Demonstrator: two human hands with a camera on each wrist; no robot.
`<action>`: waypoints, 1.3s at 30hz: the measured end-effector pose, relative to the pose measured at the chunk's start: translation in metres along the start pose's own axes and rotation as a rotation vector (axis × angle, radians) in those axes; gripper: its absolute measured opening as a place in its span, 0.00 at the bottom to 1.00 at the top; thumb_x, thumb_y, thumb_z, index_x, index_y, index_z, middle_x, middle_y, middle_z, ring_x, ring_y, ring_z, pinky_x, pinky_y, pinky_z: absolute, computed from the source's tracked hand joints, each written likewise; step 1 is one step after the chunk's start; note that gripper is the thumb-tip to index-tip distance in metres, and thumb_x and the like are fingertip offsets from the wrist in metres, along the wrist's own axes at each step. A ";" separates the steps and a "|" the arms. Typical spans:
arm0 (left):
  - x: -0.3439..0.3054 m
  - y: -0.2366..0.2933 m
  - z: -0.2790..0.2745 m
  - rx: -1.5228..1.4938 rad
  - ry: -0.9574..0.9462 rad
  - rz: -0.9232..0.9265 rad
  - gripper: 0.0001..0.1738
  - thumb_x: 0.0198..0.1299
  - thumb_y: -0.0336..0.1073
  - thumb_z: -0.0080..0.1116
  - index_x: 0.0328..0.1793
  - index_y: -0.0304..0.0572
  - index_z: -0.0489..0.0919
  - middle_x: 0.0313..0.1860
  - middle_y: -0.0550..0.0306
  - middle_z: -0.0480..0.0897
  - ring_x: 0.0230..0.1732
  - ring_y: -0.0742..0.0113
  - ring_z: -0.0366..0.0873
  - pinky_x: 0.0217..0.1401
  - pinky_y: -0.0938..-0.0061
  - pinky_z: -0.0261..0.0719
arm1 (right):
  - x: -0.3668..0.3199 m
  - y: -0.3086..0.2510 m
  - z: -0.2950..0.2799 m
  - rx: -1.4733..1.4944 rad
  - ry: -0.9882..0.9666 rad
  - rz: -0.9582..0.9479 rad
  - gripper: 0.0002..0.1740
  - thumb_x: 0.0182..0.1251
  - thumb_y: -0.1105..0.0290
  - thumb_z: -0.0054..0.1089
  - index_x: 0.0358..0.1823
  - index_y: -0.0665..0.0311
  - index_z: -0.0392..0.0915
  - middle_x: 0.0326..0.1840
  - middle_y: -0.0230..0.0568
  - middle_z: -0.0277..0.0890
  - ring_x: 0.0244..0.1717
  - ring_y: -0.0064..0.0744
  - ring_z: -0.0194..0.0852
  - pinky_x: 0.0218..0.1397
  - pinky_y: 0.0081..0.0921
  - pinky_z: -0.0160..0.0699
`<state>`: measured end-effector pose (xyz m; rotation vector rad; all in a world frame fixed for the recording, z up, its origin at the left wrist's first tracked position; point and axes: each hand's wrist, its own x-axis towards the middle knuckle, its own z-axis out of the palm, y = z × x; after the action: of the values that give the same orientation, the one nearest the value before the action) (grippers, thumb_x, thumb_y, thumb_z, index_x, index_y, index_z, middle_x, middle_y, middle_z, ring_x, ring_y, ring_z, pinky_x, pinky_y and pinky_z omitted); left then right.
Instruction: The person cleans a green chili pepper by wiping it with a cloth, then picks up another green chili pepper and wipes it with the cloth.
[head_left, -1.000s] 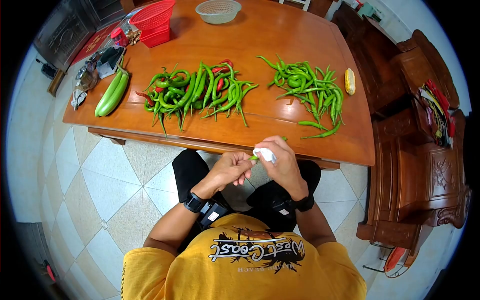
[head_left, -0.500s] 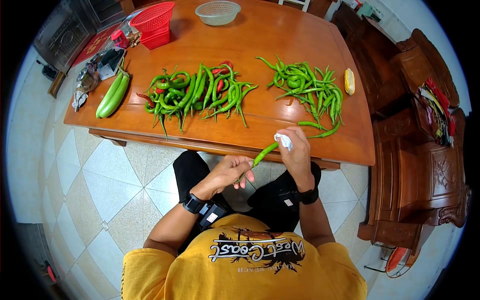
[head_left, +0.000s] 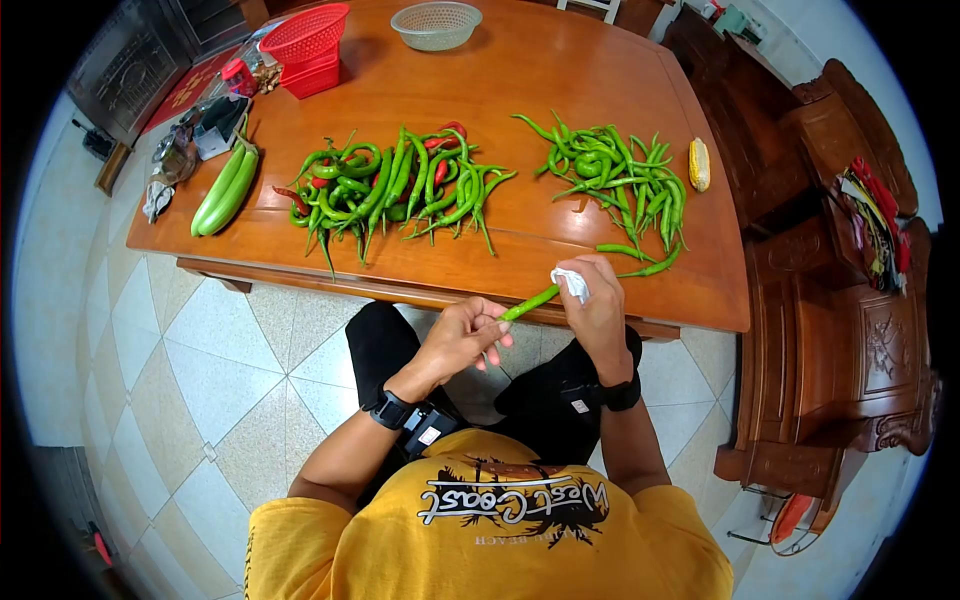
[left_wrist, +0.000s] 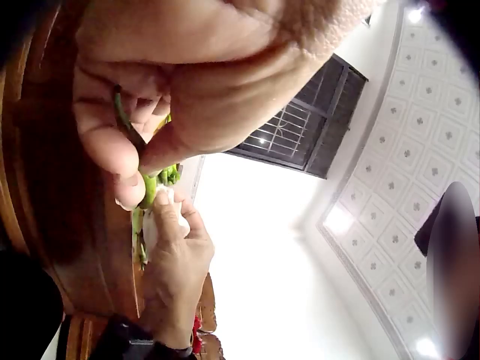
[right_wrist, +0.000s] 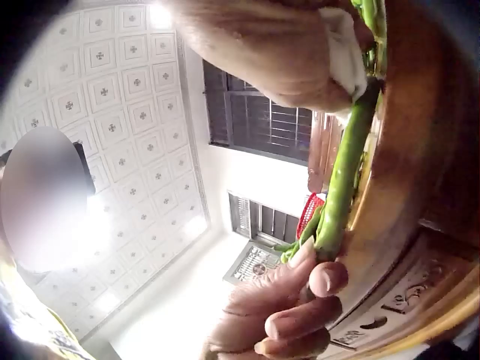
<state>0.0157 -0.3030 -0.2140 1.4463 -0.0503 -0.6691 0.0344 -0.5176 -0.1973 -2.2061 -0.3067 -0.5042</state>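
Observation:
A long green chili pepper (head_left: 530,302) is stretched between both hands just past the table's front edge. Its stem end is pinched by the thumb and fingers of my left hand (head_left: 462,335), and the stem pokes out behind them in the left wrist view. My right hand (head_left: 600,315) grips a crumpled white cloth or tissue (head_left: 573,285) around the pepper's other end, hiding that tip. Between the hands the pepper's glossy skin (right_wrist: 345,180) shows bare in the right wrist view. Close beyond the right hand lie a few single green peppers (head_left: 655,266).
On the wooden table (head_left: 500,75) are a pile of green and red peppers (head_left: 385,190), a pile of green ones (head_left: 620,170), a corn cob (head_left: 699,164) and pale green eggplants (head_left: 226,188). Red baskets (head_left: 310,70) and a pale colander (head_left: 436,26) stand at the back.
With the cloth, my right hand has slid away from my left, along the pepper to its far end, uncovering its length. The left hand keeps hold of the stem end, its fingers shifted slightly.

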 end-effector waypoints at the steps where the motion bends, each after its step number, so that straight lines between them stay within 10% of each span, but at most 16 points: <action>1: 0.000 0.000 0.000 -0.007 0.004 -0.001 0.16 0.72 0.35 0.56 0.57 0.31 0.74 0.36 0.57 0.85 0.25 0.78 0.80 0.23 0.86 0.76 | 0.000 0.001 0.000 0.000 0.007 0.013 0.10 0.59 0.80 0.66 0.43 0.69 0.81 0.42 0.49 0.77 0.42 0.47 0.79 0.46 0.32 0.78; 39: 0.006 -0.008 0.003 -0.149 0.032 0.054 0.12 0.69 0.32 0.59 0.54 0.32 0.77 0.38 0.56 0.85 0.30 0.76 0.82 0.29 0.83 0.82 | -0.015 -0.021 0.007 0.129 -0.155 -0.067 0.12 0.56 0.82 0.66 0.43 0.68 0.81 0.43 0.49 0.77 0.45 0.47 0.79 0.48 0.32 0.77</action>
<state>0.0161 -0.3084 -0.2225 1.3072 -0.0139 -0.5931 0.0152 -0.4995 -0.1938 -2.1180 -0.4834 -0.3403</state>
